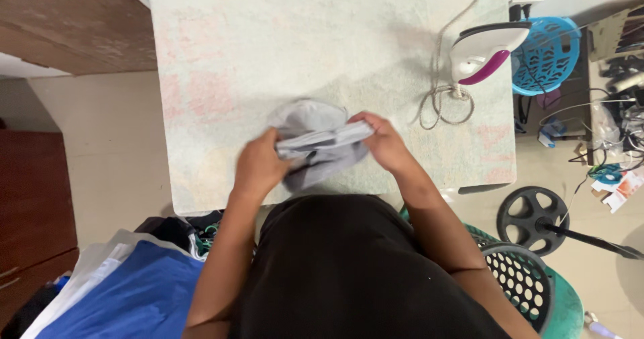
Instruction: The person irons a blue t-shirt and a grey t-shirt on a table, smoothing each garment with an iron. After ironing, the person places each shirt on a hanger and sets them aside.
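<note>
A small grey garment (pixel 310 123) lies bunched near the front edge of a pale cloth-covered table (pixel 268 43). My left hand (pixel 258 166) grips its left end and my right hand (pixel 381 137) grips its right end, with a folded band of the grey fabric stretched between them. A white and purple iron (pixel 484 49) stands upright at the table's right side, apart from both hands, its cord (pixel 444 97) coiled beside it.
A pile of blue, white and dark clothes (pixel 134 285) sits at the lower left. A dark perforated basket (pixel 522 275) and green tub are at the lower right. A blue basket (pixel 547 57), a black fan base (pixel 530 211) and cables clutter the right floor. Wooden furniture (pixel 33 198) stands left.
</note>
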